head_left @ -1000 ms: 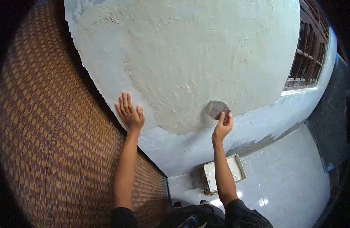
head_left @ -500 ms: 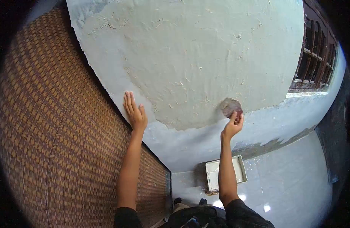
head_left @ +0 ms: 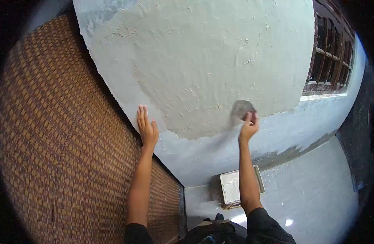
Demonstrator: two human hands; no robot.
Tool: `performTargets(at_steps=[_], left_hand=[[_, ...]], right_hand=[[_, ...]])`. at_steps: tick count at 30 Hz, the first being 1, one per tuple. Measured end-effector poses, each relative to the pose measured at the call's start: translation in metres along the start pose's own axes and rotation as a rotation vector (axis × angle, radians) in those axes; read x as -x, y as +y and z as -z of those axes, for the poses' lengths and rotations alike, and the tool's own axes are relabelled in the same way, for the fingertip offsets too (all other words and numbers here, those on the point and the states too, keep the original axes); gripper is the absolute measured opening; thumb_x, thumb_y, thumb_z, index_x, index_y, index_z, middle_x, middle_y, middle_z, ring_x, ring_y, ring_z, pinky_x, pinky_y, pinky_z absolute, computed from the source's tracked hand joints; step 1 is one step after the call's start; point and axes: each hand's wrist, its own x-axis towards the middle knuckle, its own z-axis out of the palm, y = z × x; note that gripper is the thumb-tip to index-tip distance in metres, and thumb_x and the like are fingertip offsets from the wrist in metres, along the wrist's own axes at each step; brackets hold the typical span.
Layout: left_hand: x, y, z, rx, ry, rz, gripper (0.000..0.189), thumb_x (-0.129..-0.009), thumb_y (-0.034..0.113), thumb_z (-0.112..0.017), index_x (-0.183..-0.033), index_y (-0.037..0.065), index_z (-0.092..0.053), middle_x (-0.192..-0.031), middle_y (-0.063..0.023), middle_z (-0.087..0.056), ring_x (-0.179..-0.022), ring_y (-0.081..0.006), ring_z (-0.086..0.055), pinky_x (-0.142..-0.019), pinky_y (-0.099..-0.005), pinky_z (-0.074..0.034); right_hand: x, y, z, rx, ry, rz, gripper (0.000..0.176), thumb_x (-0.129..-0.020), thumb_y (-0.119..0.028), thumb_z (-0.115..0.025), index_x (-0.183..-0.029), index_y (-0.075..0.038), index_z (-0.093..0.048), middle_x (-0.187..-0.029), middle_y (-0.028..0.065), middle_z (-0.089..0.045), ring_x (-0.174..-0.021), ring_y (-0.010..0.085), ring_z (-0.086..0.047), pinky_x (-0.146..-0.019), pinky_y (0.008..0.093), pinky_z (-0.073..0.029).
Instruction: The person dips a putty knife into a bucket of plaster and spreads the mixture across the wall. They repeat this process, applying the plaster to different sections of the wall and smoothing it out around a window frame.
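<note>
My right hand (head_left: 249,129) grips a putty scraper (head_left: 242,110), a greyish flat blade with a dark reddish grip. The blade is blurred and lies at or very near the wall, over the lower part of a greenish-grey coat of putty (head_left: 203,73) with rough ridges and flecks. To the left, my left hand (head_left: 148,128) rests flat on the pale bare part of the wall (head_left: 183,156), near its left edge, fingers stretched upward and holding nothing.
A woven brown panel (head_left: 73,134) runs along the left side. Below my right forearm a white paint tray (head_left: 231,186) stands on the shiny tiled floor (head_left: 308,183). A dark wooden window (head_left: 330,53) is set into the wall at the upper right.
The scraper and my right hand have shifted slightly up, and the blade is now blurred. My left hand stays flat on the wall. The whole view has turned a little.
</note>
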Motion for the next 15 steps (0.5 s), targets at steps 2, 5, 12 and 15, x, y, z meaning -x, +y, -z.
performTargets(at_steps=[2, 5, 12, 15], left_hand=[[0.001, 0.000, -0.002, 0.000, -0.012, 0.006, 0.063, -0.090, 0.010, -0.047, -0.148, 0.003, -0.024, -0.154, -0.0189, -0.022, -0.142, -0.0364, -0.018, -0.116, -0.0470, -0.016], [0.006, 0.001, -0.007, -0.004, 0.005, 0.017, 0.062, -0.091, 0.011, -0.047, -0.148, 0.003, -0.025, -0.154, -0.0186, -0.022, -0.142, -0.0361, -0.019, -0.116, -0.0465, -0.016], [0.018, 0.000, -0.001, 0.036, -0.053, 0.053, 0.063, -0.090, 0.012, -0.048, -0.148, 0.005, -0.025, -0.154, -0.0174, -0.022, -0.142, -0.0350, -0.020, -0.116, -0.0458, -0.017], [0.033, -0.010, 0.002, 0.043, -0.110, 0.047, 0.064, -0.090, 0.012, -0.049, -0.149, 0.006, -0.025, -0.154, -0.0166, -0.022, -0.142, -0.0346, -0.020, -0.116, -0.0458, -0.017]], right_hand=[[-0.002, -0.012, 0.010, -0.183, 0.037, -0.072, 0.025, -0.090, -0.015, -0.066, -0.106, 0.004, -0.064, -0.098, 0.0080, -0.067, -0.083, 0.0143, -0.059, -0.077, 0.0298, -0.047], [0.036, -0.014, -0.007, -0.151, -0.236, 0.084, 0.021, -0.087, -0.014, -0.069, -0.102, 0.000, -0.065, -0.091, 0.0070, -0.066, -0.079, 0.0165, -0.059, -0.074, 0.0302, -0.046], [0.078, -0.021, -0.051, 0.153, -0.678, 0.538, 0.017, -0.082, -0.012, -0.071, -0.097, -0.003, -0.069, -0.088, 0.0123, -0.067, -0.084, 0.0218, -0.062, -0.079, 0.0354, -0.047], [0.028, -0.025, -0.036, -0.024, -0.317, 0.060, 0.024, -0.088, -0.014, -0.067, -0.106, 0.003, -0.066, -0.099, 0.0107, -0.069, -0.090, 0.0186, -0.063, -0.081, 0.0323, -0.050]])
